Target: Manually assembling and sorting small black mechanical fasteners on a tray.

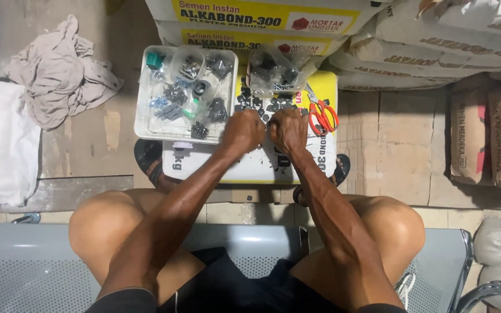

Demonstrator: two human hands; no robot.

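Observation:
My left hand (pixel 243 130) and my right hand (pixel 288 128) are both curled into fists, close together over a white and yellow sack (pixel 250 165) that lies flat as a work surface. Small black parts (pixel 259 104) are scattered on the sack just beyond my knuckles. Each hand seems to pinch something small, but what is hidden by the fingers. A clear bag of black parts (pixel 273 72) sits right behind the hands. Red-handled scissors (pixel 323 116) lie to the right of my right hand.
A white tray (pixel 146 124) with bagged small hardware stands left of the hands. Stacked cement sacks (pixel 413 46) fill the back and right. A crumpled grey cloth (pixel 59 75) lies at the left. I sit on a perforated metal bench (pixel 24 272), knees apart.

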